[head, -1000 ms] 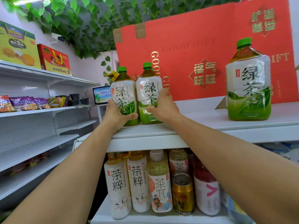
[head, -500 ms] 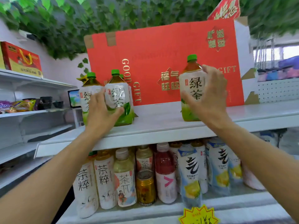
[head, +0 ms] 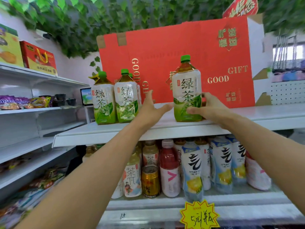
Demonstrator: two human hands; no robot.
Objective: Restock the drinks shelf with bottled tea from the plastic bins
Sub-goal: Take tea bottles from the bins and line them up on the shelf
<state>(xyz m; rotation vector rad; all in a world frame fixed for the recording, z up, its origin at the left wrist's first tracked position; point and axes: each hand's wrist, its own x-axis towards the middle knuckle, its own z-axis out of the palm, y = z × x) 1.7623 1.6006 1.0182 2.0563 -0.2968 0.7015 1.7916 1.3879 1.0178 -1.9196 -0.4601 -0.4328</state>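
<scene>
Three large green-tea bottles with green caps stand on the white top shelf. Two of them stand together at the left, with a further cap showing behind them. The third bottle stands apart, further right. My right hand grips the lower part of this third bottle from its right side, fingers curled on the label. My left hand hovers open between the pair and the third bottle, thumb stretched toward the third bottle without touching it.
A big red gift carton stands behind the bottles. The shelf below holds several smaller tea bottles, a gold can and a red drink. A yellow price tag hangs in front. Snack shelves run along the left.
My left hand has let go of the left pair and moved right toward the single bottle. My right hand has dropped lower on that bottle and now grips its right side.
</scene>
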